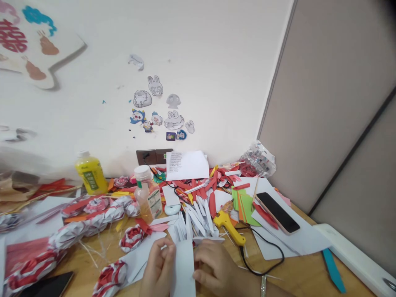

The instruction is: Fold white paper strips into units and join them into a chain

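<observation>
A white strip of paper (pixel 184 268) stands between my two hands at the lower middle of the head view. My left hand (pixel 159 264) has its fingers curled closed at the paper's left edge. On the right edge, the thumb and bent fingers of my right hand (pixel 215 264) close on the same paper; a bracelet circles that wrist. Just beyond the hands lies a pile of folded white paper strips (pixel 199 218). A yellow glue gun (pixel 230 229) rests to the right of the pile, its black cord curling behind my right hand.
Red and white paper rolls (pixel 109 278) lie at left, near a yellow-green bottle (pixel 91 173) and a clear bottle (pixel 148 194). A phone (pixel 277 212) sits on white sheets at right. Red paper scraps (pixel 198 189) cover the back, below the wall.
</observation>
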Tool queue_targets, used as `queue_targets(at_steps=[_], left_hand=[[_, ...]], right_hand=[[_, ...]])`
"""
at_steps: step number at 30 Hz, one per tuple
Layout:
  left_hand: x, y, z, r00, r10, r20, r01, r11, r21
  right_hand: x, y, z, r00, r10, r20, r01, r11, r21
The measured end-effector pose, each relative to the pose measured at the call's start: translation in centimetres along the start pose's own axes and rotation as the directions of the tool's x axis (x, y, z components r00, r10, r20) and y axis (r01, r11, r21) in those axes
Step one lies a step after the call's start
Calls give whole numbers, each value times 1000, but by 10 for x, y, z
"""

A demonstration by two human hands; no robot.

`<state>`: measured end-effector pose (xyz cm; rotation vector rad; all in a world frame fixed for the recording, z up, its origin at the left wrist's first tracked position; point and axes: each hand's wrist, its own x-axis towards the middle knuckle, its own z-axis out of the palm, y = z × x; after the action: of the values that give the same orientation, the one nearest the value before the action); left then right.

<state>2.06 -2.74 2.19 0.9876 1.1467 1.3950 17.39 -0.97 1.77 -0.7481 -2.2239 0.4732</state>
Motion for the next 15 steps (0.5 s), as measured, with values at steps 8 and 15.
queue_targets(at_steps=[8, 15], left_hand=[[5, -5, -1, 984, -31, 175, 28, 999, 21], [1, -5, 0, 963, 72, 258, -114, 982, 152]], right_hand=[[-3, 5, 13, 986, 97, -137, -112, 988, -108], [-3, 6, 14, 985, 74, -156, -107, 972, -209]])
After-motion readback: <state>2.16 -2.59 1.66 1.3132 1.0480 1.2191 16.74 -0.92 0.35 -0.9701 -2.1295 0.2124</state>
